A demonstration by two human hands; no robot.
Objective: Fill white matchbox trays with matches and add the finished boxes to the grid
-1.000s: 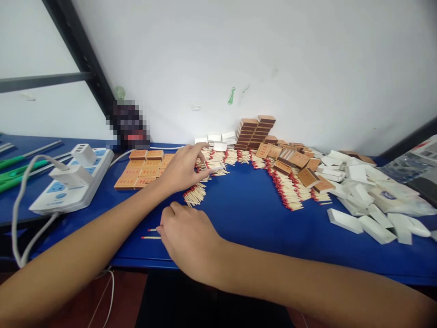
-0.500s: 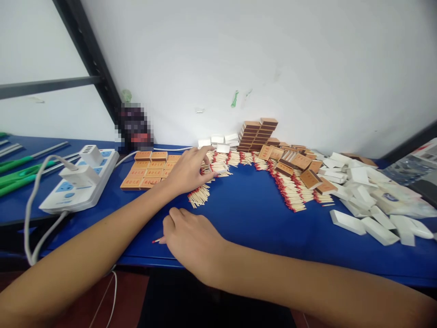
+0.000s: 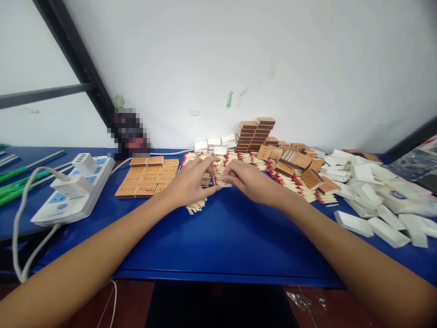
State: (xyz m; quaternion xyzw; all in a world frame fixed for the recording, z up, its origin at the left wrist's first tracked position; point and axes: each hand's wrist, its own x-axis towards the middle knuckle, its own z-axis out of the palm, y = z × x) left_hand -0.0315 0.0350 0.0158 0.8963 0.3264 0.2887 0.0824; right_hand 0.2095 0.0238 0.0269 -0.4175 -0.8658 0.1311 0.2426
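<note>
Near the middle of the blue table, my left hand [image 3: 193,181] grips a small white matchbox tray [image 3: 221,181] between thumb and fingers. Red-headed matches show inside the tray. At its right end is my right hand [image 3: 249,180], with fingers curled in a pinch over the tray; whatever they pinch is hidden. Loose matches [image 3: 195,207] lie beneath and beside my left hand, and more matches [image 3: 303,193] spread in rows to the right. Left of my left hand, closed orange matchboxes [image 3: 150,178] lie in a neat block.
Stacked matchboxes [image 3: 254,135] stand against the wall, with white trays [image 3: 215,145] beside them. Jumbled matchboxes [image 3: 300,160] and a heap of white trays [image 3: 362,191] fill the right side. A power strip [image 3: 77,193] with a looping cable and green-handled tools [image 3: 30,180] are at left.
My right hand has moved from the table's front edge, where it pinched a match, up and right to the tray. My left hand still holds the tray. The view has shifted slightly.
</note>
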